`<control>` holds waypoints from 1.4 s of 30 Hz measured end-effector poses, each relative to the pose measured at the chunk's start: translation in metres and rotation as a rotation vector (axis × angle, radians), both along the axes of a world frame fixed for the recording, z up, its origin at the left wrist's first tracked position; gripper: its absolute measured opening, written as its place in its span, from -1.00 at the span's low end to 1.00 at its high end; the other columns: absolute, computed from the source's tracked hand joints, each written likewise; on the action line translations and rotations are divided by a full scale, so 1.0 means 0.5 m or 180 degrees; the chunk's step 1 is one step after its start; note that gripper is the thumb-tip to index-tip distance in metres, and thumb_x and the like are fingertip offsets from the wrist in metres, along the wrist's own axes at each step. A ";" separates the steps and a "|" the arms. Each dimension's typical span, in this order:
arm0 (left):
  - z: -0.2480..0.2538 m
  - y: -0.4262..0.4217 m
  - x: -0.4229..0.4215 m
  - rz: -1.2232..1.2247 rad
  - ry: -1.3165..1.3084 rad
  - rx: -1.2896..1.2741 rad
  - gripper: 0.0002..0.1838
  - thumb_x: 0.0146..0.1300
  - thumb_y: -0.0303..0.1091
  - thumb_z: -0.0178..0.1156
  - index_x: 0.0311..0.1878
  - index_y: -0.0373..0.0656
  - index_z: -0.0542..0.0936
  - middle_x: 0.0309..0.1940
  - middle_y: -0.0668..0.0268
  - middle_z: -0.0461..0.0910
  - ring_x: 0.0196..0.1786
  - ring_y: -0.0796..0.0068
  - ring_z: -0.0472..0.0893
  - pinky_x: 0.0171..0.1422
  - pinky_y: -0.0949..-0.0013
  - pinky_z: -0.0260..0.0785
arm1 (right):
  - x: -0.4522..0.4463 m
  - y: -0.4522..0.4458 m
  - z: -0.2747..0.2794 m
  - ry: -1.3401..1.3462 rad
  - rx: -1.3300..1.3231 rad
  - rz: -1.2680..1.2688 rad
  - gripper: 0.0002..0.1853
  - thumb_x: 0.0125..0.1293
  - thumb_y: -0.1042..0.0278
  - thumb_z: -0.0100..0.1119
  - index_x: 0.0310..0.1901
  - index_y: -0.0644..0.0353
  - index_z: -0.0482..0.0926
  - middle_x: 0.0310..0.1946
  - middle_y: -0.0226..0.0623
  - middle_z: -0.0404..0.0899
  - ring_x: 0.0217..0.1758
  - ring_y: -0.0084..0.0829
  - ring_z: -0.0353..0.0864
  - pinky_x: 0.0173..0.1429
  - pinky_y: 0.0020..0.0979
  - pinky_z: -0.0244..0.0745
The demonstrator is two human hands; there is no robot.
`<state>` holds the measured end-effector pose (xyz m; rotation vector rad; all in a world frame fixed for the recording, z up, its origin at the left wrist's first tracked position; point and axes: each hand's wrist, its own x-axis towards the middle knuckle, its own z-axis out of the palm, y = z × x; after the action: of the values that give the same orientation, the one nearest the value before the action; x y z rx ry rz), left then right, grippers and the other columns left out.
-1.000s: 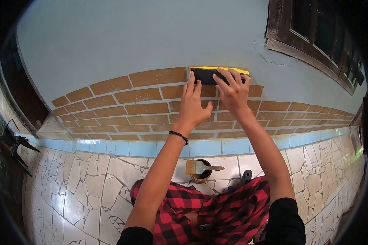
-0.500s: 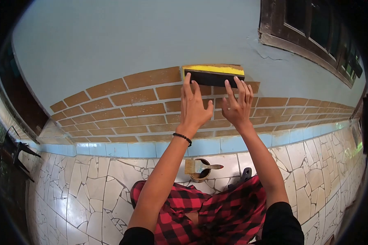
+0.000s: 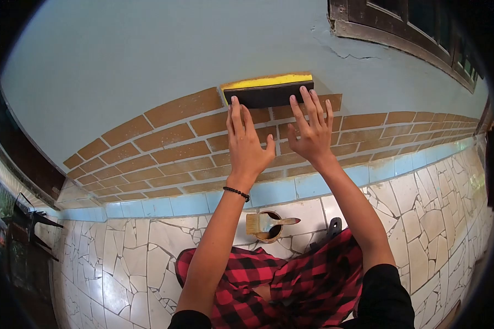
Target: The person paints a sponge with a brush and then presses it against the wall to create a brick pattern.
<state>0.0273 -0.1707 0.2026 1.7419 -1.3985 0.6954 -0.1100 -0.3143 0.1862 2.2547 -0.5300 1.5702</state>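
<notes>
A sponge block (image 3: 268, 94) with a black backing and a yellow foam layer lies against the wall, at the right end of the top row of painted brown bricks (image 3: 184, 107). My left hand (image 3: 246, 148) rests its fingertips on the lower left part of the black backing, fingers stretched upward. Toward the block's right end, my right hand (image 3: 312, 134) presses with extended fingertips, its fingers slightly spread. Neither hand wraps around the block. The wall face under the foam is hidden.
On the tiled floor (image 3: 164, 241) stands a small pot (image 3: 269, 239) with a paintbrush (image 3: 269, 222) laid across its top. Light blue tiles (image 3: 189, 205) run along the wall's foot. A wooden window frame (image 3: 389, 35) is at upper right, and dark furniture (image 3: 38, 227) at far left.
The camera view has shifted and turned a little, so wall and block appear farther left. The block stays beside the same top-row brick, with both hands still against it.
</notes>
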 end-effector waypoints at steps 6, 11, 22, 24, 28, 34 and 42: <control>-0.006 -0.004 0.003 -0.0046 -0.0097 -0.0112 0.02 0.12 -0.32 0.44 0.68 -0.26 0.25 0.75 -0.15 -0.12 0.69 -0.29 0.09 0.68 -0.19 0.22 | 0.009 -0.008 0.012 0.0118 0.0271 0.0018 -0.04 0.12 0.42 0.33 0.65 -0.12 0.35 0.73 -0.29 0.21 0.77 -0.22 0.20 0.74 0.28 -0.07; 0.007 -0.008 -0.017 0.0252 -0.0092 0.0135 -0.01 0.09 -0.35 0.41 0.68 0.24 0.35 0.75 -0.16 -0.13 0.69 -0.38 0.08 0.58 -0.27 0.34 | 0.005 0.000 0.025 0.0253 0.0371 -0.0063 -0.02 0.10 0.43 0.36 0.66 -0.11 0.33 0.74 -0.29 0.17 0.79 -0.22 0.16 0.70 0.37 -0.04; 0.010 -0.016 -0.042 0.0615 -0.0389 0.0349 -0.02 0.05 -0.41 0.32 0.68 -0.03 0.35 0.79 -0.01 -0.11 0.73 -0.48 -0.04 0.42 -0.31 0.48 | 0.013 0.045 0.030 0.0543 0.0543 -0.0149 -0.02 0.18 0.40 0.41 0.67 -0.30 0.30 0.79 -0.04 -0.11 0.82 0.12 -0.05 0.50 0.55 0.23; 0.007 -0.021 -0.046 0.0650 -0.0364 0.0464 -0.01 0.05 -0.40 0.32 0.68 -0.10 0.33 0.79 0.04 -0.10 0.73 -0.52 -0.08 0.36 -0.30 0.53 | 0.017 0.046 0.034 0.0613 0.0580 -0.0200 0.02 0.14 0.44 0.38 0.68 -0.38 0.28 0.78 0.06 -0.12 0.81 0.20 -0.06 0.46 0.51 0.30; 0.020 -0.031 -0.053 0.0809 -0.0422 0.0558 -0.02 0.06 -0.38 0.32 0.67 -0.16 0.33 0.79 0.01 -0.09 0.72 -0.57 -0.10 0.21 -0.23 0.64 | 0.023 0.052 0.046 0.0632 0.0688 -0.0253 -0.05 0.20 0.23 0.51 0.65 -0.38 0.33 0.79 0.02 -0.14 0.82 0.18 -0.08 0.38 0.59 0.35; 0.020 -0.026 -0.051 0.0886 -0.0534 0.0629 -0.03 0.06 -0.37 0.32 0.66 -0.15 0.34 0.79 0.01 -0.08 0.71 -0.57 -0.07 0.17 -0.20 0.69 | 0.026 0.057 0.044 0.0615 0.0668 -0.0367 -0.07 0.21 0.29 0.47 0.64 -0.38 0.36 0.79 0.01 -0.13 0.82 0.16 -0.08 0.37 0.62 0.33; 0.039 -0.013 -0.055 0.0782 -0.0383 0.0799 0.00 0.06 -0.33 0.36 0.68 -0.10 0.32 0.79 0.05 -0.07 0.70 -0.54 -0.01 0.22 -0.24 0.68 | 0.019 0.059 0.047 0.0593 0.0731 -0.0252 -0.04 0.16 0.43 0.42 0.63 -0.38 0.37 0.78 -0.02 -0.09 0.82 0.13 -0.06 0.42 0.63 0.24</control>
<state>-0.0003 -0.1771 0.2221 2.1256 -1.4145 0.7943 -0.1006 -0.2849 0.2096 2.4821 -0.7701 1.3016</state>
